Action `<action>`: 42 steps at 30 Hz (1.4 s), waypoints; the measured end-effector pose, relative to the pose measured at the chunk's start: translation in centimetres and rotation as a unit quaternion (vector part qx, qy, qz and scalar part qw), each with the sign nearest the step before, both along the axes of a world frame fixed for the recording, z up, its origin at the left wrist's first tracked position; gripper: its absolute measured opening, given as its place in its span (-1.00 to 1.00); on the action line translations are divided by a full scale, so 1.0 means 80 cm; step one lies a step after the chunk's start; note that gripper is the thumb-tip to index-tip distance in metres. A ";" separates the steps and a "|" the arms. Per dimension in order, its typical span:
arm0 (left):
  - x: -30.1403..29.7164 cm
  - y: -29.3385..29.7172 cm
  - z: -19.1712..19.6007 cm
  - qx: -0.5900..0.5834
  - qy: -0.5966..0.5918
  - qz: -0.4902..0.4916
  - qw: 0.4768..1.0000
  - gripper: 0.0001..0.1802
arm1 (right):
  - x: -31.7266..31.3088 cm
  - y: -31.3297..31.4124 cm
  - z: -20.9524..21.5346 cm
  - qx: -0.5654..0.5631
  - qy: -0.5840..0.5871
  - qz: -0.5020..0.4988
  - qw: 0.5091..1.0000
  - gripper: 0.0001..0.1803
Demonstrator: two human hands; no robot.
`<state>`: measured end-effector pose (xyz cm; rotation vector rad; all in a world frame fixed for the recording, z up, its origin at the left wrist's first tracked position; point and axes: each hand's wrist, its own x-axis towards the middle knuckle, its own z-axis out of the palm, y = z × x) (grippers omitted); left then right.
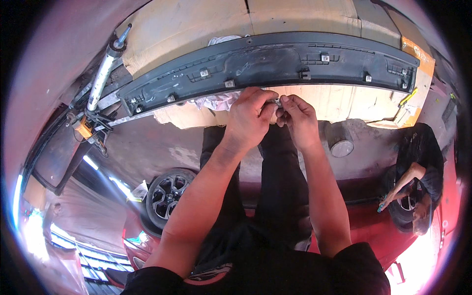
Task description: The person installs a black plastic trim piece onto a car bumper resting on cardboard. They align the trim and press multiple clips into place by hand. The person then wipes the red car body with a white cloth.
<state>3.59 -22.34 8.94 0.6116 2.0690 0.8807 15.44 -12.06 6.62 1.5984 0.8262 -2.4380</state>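
A long dark grey plastic trim panel (275, 61) lies across flattened cardboard (196, 24), with several small metal clips along it. My left hand (250, 115) and my right hand (296, 118) meet just below the panel's near edge. Together their fingertips pinch a small pale metal clip (277, 102). A crumpled white cloth (216, 102) lies under the panel beside my left hand.
A gas strut (104, 69) and wiring with an orange connector (83, 129) sit at the left. A yellow-handled tool (407, 97) lies at the right on the cardboard. A round metal can (340, 140), a car wheel (169, 191) and another person (418, 172) crouching are nearby.
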 end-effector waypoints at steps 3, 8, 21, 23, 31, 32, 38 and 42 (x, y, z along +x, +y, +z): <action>-0.014 -0.021 0.008 -0.004 -0.064 0.016 0.998 -0.77 | -0.014 -0.019 0.007 -0.021 -0.015 -0.009 1.000 -0.70; -0.035 -0.063 0.018 -0.004 -0.072 0.023 0.997 -0.79 | -0.036 -0.057 0.013 0.011 -0.035 0.051 0.998 -0.70; -0.106 -0.193 -0.026 -0.078 -0.052 0.198 0.976 -0.86 | -0.133 -0.158 -0.033 0.623 -0.098 0.318 0.708 -0.45; -0.119 -0.211 -0.039 -0.073 -0.112 0.247 0.960 -0.87 | -0.138 -0.171 -0.039 0.616 -0.118 0.286 0.724 -0.32; -0.168 -0.239 -0.059 0.007 -0.263 0.233 0.936 -0.75 | -0.090 -0.194 -0.049 0.626 -0.201 0.227 0.719 -0.33; -0.173 -0.238 -0.062 0.021 -0.296 0.233 0.926 -0.76 | -0.089 -0.193 -0.050 0.630 -0.206 0.229 0.713 -0.35; -0.176 -0.232 -0.058 -0.014 -0.315 0.209 0.926 -0.81 | -0.108 -0.192 -0.064 0.638 -0.218 0.208 0.709 -0.63; -0.178 -0.236 -0.057 -0.032 -0.308 0.198 0.930 -0.80 | -0.108 -0.192 -0.069 0.661 -0.226 0.226 0.679 -0.68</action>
